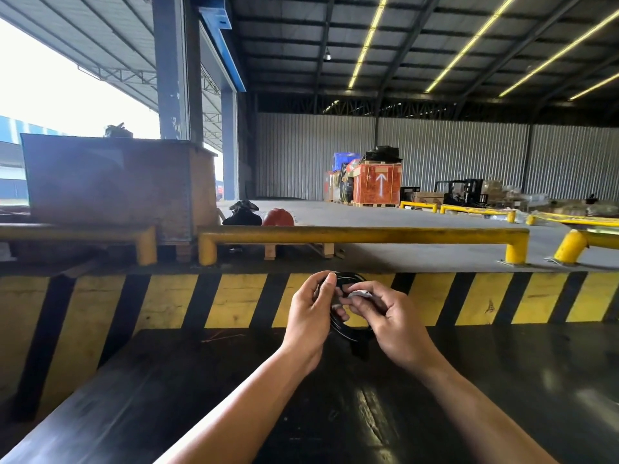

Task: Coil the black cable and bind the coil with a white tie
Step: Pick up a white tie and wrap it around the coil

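Both hands together, held above black table [201, 396]. Left hand [310, 318] clamped on black cable [346, 331], already coiled, loops between both palms. Right hand [388, 324] pinching white tie [360, 294] at coil top, beside left thumb.

Risks: tie end slips from fingertips w/ loose pinch; loops spring apart if left grip eases; tie catches only some turns. Tie mostly hidden by fingers, wrap state unclear.

Around: striped curb [234, 299] just beyond hands, yellow rail [361, 235] farther. Nothing blocking.
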The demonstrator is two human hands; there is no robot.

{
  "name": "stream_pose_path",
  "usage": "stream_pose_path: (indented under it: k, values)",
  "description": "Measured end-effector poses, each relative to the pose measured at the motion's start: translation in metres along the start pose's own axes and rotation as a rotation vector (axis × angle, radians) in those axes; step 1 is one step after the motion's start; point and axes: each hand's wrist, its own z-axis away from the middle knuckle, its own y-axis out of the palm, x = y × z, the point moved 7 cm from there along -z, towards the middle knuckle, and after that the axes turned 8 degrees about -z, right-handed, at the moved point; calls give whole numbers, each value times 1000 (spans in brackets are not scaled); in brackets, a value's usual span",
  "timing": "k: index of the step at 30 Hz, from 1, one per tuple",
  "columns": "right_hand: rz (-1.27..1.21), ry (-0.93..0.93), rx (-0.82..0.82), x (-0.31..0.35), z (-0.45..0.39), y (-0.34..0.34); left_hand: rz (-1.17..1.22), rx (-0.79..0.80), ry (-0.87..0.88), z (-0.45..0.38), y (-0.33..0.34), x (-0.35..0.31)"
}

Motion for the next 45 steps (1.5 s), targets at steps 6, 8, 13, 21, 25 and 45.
stream_pose_path:
  k: [6,8,13,21,25,45]
  values:
    - [-21,-50,-28,7,2,-2,30,29,10,-2,5,-2]
    - [-2,-86,-53,13,2,-5,49,70,12,-2,8,-3]
    - [257,-218,-178,28,5,-17,41,112,31,-1,11,-6]
    - [338,-263,-219,39,2,-31,-55,157,84,0,12,-9]
    - [286,-171,-182,31,-3,-40,-247,245,164,1,12,-16]
    - [-80,52,-125,6,10,-49,-615,552,277,10,27,-20]
